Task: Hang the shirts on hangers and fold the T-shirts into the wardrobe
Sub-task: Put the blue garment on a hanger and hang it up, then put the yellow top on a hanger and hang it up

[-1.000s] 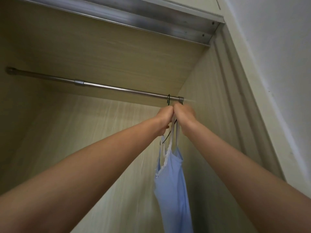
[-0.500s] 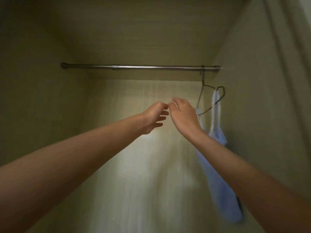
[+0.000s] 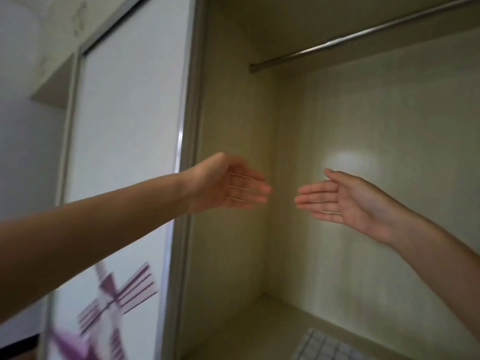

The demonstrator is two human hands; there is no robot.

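Head view, the only one we have. Left hand (image 3: 228, 187) and right hand (image 3: 340, 201) are both raised in front of the open wardrobe (image 3: 233, 178), fingers (image 3: 249, 189) straight and relaxed, palms turned toward each other, well apart, holding nothing.

The rail (image 3: 363, 37) runs from the wardrobe's left wall toward the upper right corner of the picture. The stretch we can see carries no hanger and no garment (its right end is cut off by the frame, so we cannot tell what hangs there).

At the front edge of the wardrobe floor, lower right, lies a pale checked fabric (image 3: 322, 346), only partly in frame; whether it is a folded T-shirt we cannot tell. The sliding door (image 3: 124, 152) with a purple motif stands to the left.

Progress, as a judgement: no shirt or T-shirt is in hand, and no pile of clothes is in view. We read this as a gap between items; how many remain cannot be told from here.
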